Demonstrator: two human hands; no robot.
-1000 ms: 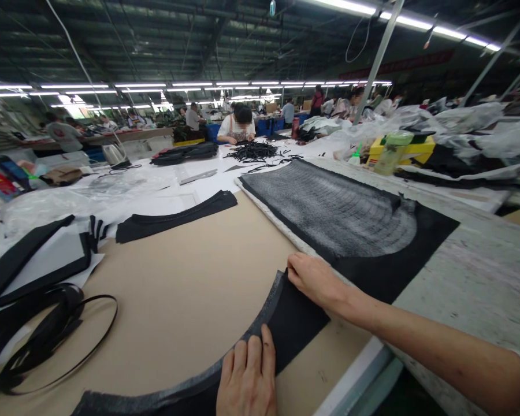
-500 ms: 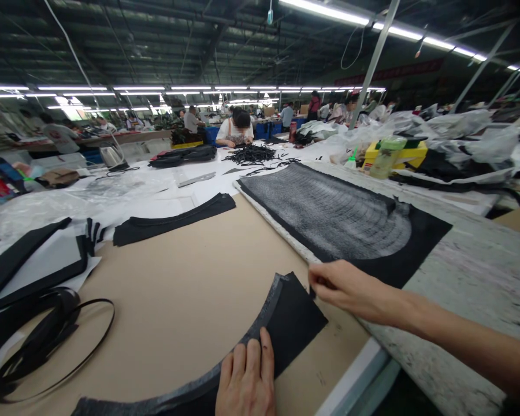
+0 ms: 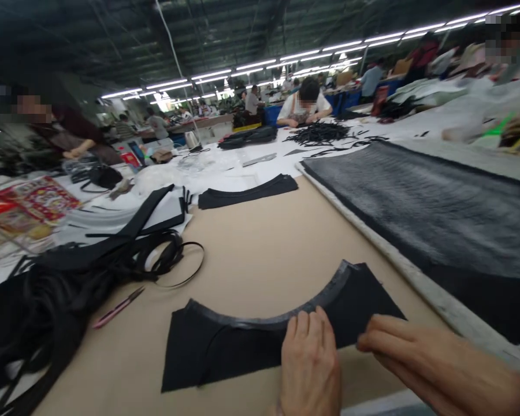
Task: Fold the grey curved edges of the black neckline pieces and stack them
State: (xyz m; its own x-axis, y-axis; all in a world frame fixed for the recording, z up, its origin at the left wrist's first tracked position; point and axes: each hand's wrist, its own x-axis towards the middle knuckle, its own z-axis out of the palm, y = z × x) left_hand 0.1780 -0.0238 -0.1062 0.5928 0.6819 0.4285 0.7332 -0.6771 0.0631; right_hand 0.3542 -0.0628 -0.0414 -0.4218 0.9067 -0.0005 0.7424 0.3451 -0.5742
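The black cloth [image 3: 238,352] lay on the near part of the brown tabletop [image 3: 260,248], long from left to right, with its curved-in side facing far. The left hand [image 3: 311,358] was the closer one, resting on the cloth right of its middle, fingers side by side. The right hand [image 3: 420,355] was by the near right edge, fingers bunched, but I could not tell if they pinched anything.

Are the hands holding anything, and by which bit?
The left hand lies on the curved black piece, fingertips near its grey curved edge, not gripping. Whether the right hand pinches anything can't be told.
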